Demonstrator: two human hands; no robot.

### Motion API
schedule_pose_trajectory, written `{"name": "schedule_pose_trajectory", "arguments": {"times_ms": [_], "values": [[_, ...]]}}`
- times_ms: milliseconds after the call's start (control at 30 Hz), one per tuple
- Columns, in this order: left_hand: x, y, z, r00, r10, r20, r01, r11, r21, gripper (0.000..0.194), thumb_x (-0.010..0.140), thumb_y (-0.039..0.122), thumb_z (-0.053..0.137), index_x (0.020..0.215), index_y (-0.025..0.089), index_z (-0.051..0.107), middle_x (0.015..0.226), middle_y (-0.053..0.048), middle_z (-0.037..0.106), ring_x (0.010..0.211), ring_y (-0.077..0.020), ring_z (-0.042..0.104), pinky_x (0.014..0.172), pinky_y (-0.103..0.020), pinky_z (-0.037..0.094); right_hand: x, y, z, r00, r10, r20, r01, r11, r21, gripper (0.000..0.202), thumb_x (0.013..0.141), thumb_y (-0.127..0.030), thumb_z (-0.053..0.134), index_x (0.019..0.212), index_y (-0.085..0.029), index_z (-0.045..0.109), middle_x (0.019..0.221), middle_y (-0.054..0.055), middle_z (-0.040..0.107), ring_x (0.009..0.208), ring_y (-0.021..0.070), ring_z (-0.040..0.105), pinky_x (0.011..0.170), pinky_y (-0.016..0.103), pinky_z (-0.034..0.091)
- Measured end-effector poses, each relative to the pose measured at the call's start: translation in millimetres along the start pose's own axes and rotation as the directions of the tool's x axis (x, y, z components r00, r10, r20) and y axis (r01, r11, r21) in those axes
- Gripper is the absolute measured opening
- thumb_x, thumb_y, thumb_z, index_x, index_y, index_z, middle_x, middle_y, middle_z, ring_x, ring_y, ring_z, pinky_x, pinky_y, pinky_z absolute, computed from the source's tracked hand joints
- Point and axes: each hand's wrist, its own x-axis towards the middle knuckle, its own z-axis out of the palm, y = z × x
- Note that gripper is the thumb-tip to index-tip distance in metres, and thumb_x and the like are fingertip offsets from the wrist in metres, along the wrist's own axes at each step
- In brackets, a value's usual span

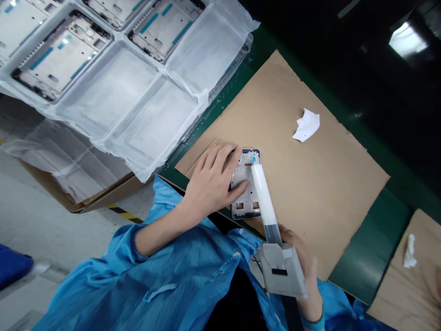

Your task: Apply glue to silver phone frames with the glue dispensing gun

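Observation:
A phone-sized metal frame (245, 174) lies on brown cardboard (330, 184) near its front left edge. My left hand (212, 181) rests on the frame's left side, with the thumb and a finger reaching over it and the fingers apart. In my right hand (303, 259) is a grey dispenser (284, 271), partly hiding the fingers. From it a long white tube (264, 195) points up, its small blue tip at the upper right part of the frame. Whether the tip touches the frame is unclear.
At the upper left, a white plastic tray (120, 43) holds several metal frames in some compartments. A white paper scrap (307, 125) lies on the cardboard. An open carton (103, 197) stands below the tray; more cardboard (389, 294) is at right.

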Motion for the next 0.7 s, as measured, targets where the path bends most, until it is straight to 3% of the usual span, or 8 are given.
{"name": "schedule_pose_trajectory", "arguments": {"times_ms": [133, 267, 500, 700], "values": [[0.1, -0.1, -0.7, 0.999, -0.02, 0.026, 0.021, 1.0, -0.01, 0.074, 0.119, 0.056, 0.06, 0.18, 0.015, 0.047, 0.172, -0.022, 0.062, 0.163, -0.0427, 0.058, 0.139, -0.06, 0.047, 1.1, -1.5, 1.0, 1.0, 0.002, -0.004, -0.002, 0.999, 0.032, 0.017, 0.113, -0.028, 0.072, 0.1, -0.021, 0.063, 0.09, -0.002, 0.071, 0.074, 0.0111, 0.071, 0.065, 0.022, 0.056], [0.5, 0.0, -0.5, 1.0, 0.003, 0.011, -0.003, 1.0, 0.007, 0.073, 0.12, 0.055, 0.059, 0.178, 0.011, 0.048, 0.17, -0.025, 0.063, 0.162, -0.043, 0.059, 0.139, -0.06, 0.047, 2.4, -4.2, 1.1, 1.0, 0.01, -0.002, -0.01, 0.999, 0.036, 0.02, 0.114, -0.028, 0.071, 0.098, -0.021, 0.061, 0.085, -0.004, 0.064, 0.07, 0.009, 0.067, 0.062, 0.021, 0.053], [0.7, -0.4, 0.2, 1.0, 0.014, -0.001, -0.014, 1.0, 0.019, 0.074, 0.12, 0.054, 0.06, 0.178, 0.009, 0.049, 0.169, -0.026, 0.064, 0.161, -0.0436, 0.06, 0.137, -0.061, 0.049, 3.4, -3.5, -0.5, 1.0, -0.001, 0.022, 0.0, 1.0, 0.021, 0.016, 0.115, -0.028, 0.069, 0.102, -0.022, 0.062, 0.093, -0.002, 0.073, 0.077, 0.0091, 0.073, 0.067, 0.019, 0.057], [0.4, -0.9, 0.6, 1.0, -0.004, 0.024, 0.004, 1.0, 0.002, 0.074, 0.12, 0.056, 0.059, 0.18, 0.014, 0.048, 0.172, -0.023, 0.062, 0.164, -0.0423, 0.057, 0.14, -0.06, 0.046, 3.6, -3.4, 0.6, 1.0, -0.008, 0.002, 0.008, 1.0, 0.019, 0.018, 0.117, -0.028, 0.068, 0.101, -0.022, 0.063, 0.088, -0.004, 0.068, 0.074, 0.0078, 0.071, 0.069, 0.019, 0.058]]}}
